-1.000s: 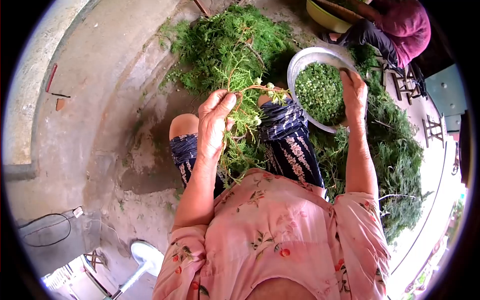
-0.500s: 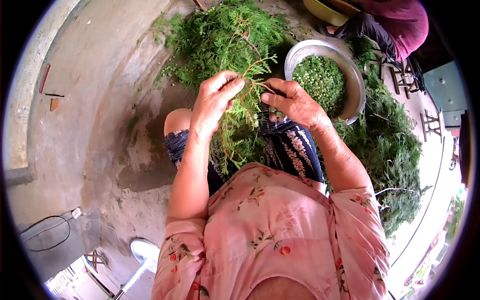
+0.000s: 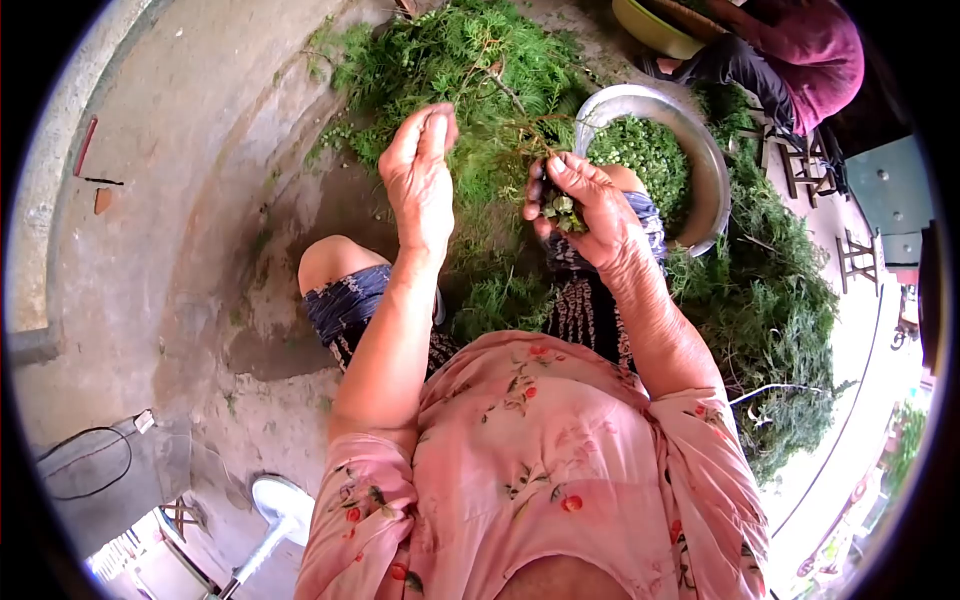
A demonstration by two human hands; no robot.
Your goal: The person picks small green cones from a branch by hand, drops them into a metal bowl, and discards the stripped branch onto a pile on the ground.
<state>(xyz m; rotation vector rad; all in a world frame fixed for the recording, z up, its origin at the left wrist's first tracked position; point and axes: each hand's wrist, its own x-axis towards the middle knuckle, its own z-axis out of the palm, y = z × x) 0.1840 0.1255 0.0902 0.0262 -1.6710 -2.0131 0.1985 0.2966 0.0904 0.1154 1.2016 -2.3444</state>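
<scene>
My right hand (image 3: 598,205) is curled around a cluster of small green seed cones (image 3: 562,211), which show in the palm. A thin brown twig (image 3: 530,130) sticks up beside its thumb and fingertips. To the left, my left hand (image 3: 420,185) is raised apart from it, thumb pressed along the closed fingers; what they pinch, if anything, is hidden. Blurred green leaves hang between the two hands. Beyond them lies a heap of leafy conifer branches (image 3: 450,60). A metal basin (image 3: 712,160) of picked green cones (image 3: 640,160) stands just beyond my right hand.
More cut branches (image 3: 770,290) lie along the right side. A person (image 3: 800,60) sits at the upper right by a yellow-green basin (image 3: 650,30). Small wooden stools (image 3: 858,255) stand at the right. A white fan (image 3: 285,505) is at the lower left.
My hands have moved apart: the left drew up and left, away from the sprig both hands held. My right hand has turned, showing the cones in its palm. My knees have spread wider.
</scene>
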